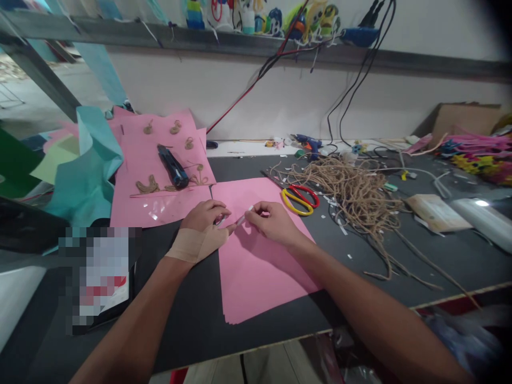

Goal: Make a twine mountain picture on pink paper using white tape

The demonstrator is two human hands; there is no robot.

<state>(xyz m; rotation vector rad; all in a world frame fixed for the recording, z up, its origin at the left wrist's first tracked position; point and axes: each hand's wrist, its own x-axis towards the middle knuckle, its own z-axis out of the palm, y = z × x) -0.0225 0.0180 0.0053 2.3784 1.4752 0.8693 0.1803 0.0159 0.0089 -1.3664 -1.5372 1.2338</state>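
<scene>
A narrow white strip [241,219], perhaps paper or tape, is stretched between my hands above a stack of pink paper sheets [268,288]. My right hand [270,221] pinches the strip between thumb and fingertips. Tan bandage or tape wraps the wrist and thumb side of my left hand [204,229]. Its fingers are curled, with the thumb tip at the strip's lower end; a small shiny piece shows under the index finger, too small to name. Scissors [298,200] with one red and one yellow handle lie at the paper's upper right edge.
Left, pink sheets [136,208] carry small twine shapes [148,185] and a utility knife [173,166]. A phone-like device [104,277], partly pixelated, lies nearer. Right are a tangled twine heap [352,186], paper scraps and a blue glue gun [310,144]. Cables hang from the shelf rail [240,40].
</scene>
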